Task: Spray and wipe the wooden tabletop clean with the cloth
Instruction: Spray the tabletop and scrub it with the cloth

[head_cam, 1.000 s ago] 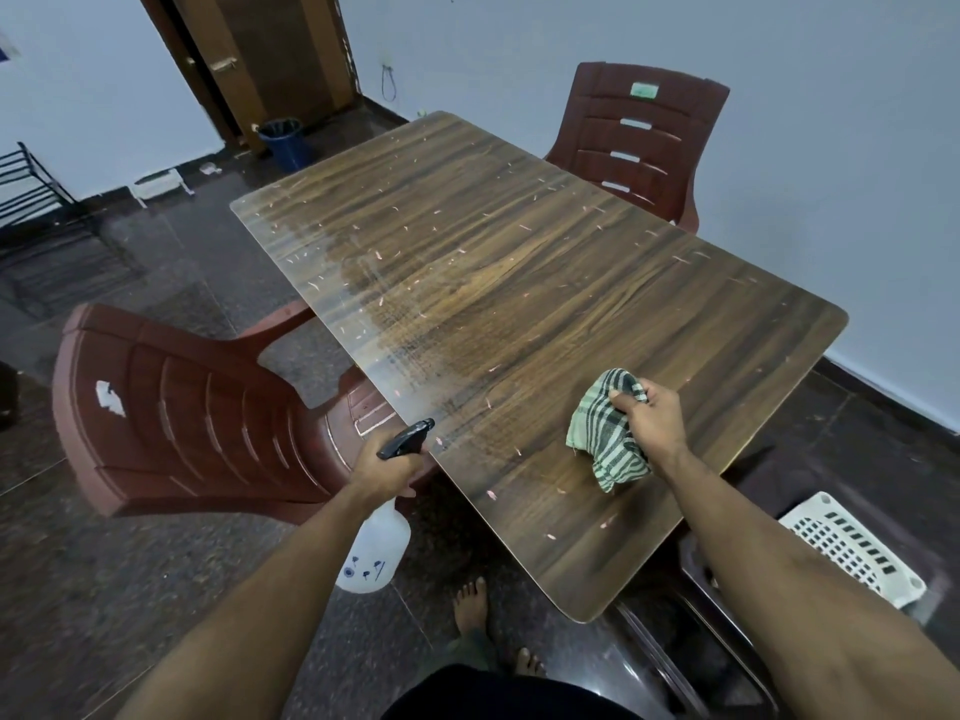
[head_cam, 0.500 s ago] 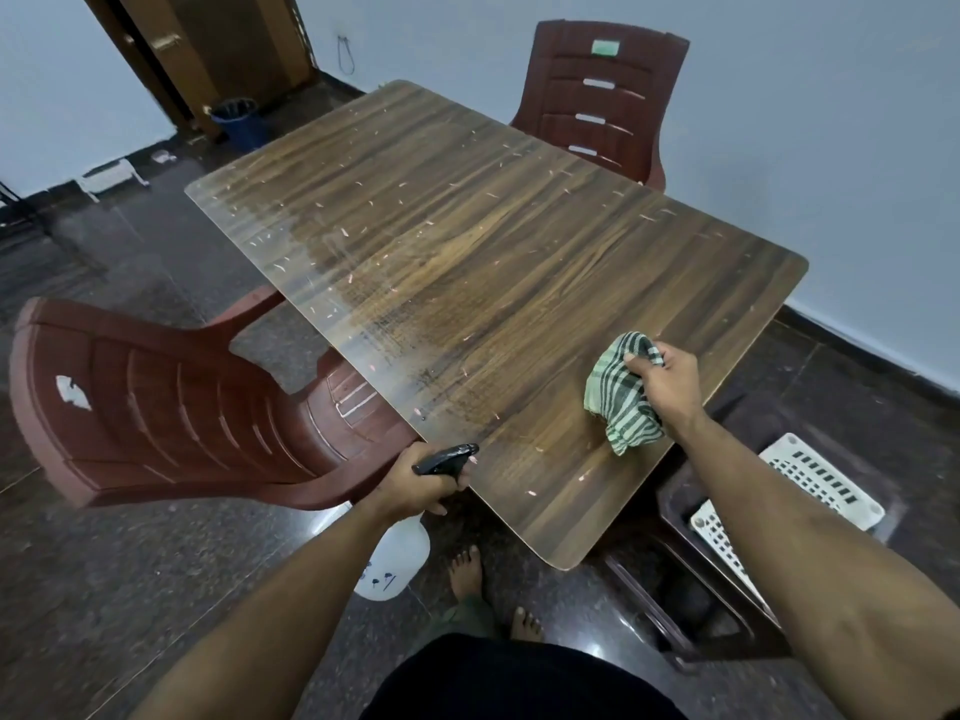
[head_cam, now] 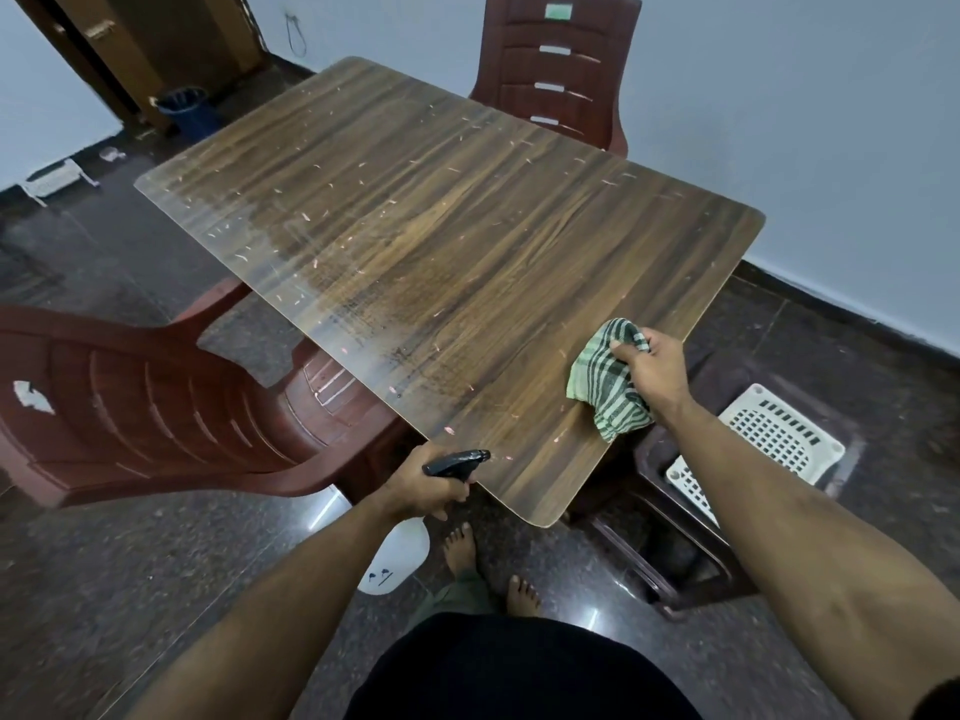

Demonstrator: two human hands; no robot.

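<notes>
The wooden tabletop (head_cam: 447,252) stretches away from me, speckled with small pale scraps and damp-looking near its left edge. My right hand (head_cam: 655,371) grips a green-and-white striped cloth (head_cam: 605,389) that hangs over the near right corner of the table. My left hand (head_cam: 428,485) holds a white spray bottle (head_cam: 396,556) by its black trigger head, just below the table's near edge, with the nozzle pointing toward the tabletop.
A maroon plastic chair (head_cam: 156,407) is tucked at the table's left side and another (head_cam: 561,70) at the far right. A dark stool with a white perforated basket (head_cam: 769,433) stands by the near right corner. A blue bin (head_cam: 184,109) sits by the door. My bare feet are under the near edge.
My view has shifted so the table sits more central. My left hand with the bottle came in closer to the table's near edge. My right hand carried the cloth toward the near right corner.
</notes>
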